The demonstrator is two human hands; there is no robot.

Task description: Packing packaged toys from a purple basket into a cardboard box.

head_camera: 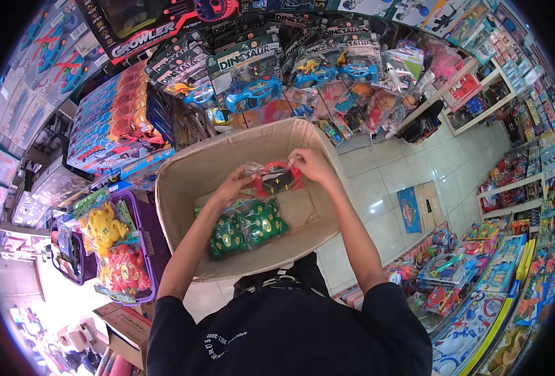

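A large open cardboard box (174,197) stands in front of me. Over its inside, both hands hold a red and dark plastic toy (278,178) in clear wrapping. My left hand (234,185) grips the wrapping at the toy's left side. The fingers of my right hand (308,164) pinch the wrapping at its upper right. Below my hands, in the lower left of the box, lie green plastic toys (263,220) in clear bags. My left forearm partly covers them.
A purple plastic basket (150,244) with bagged yellow and red toys stands left of the box. Packaged dinosaur toys (254,94) hang beyond it. A flattened cardboard piece (428,204) lies on the tiled floor at right, near shelves of packaged toys (465,324).
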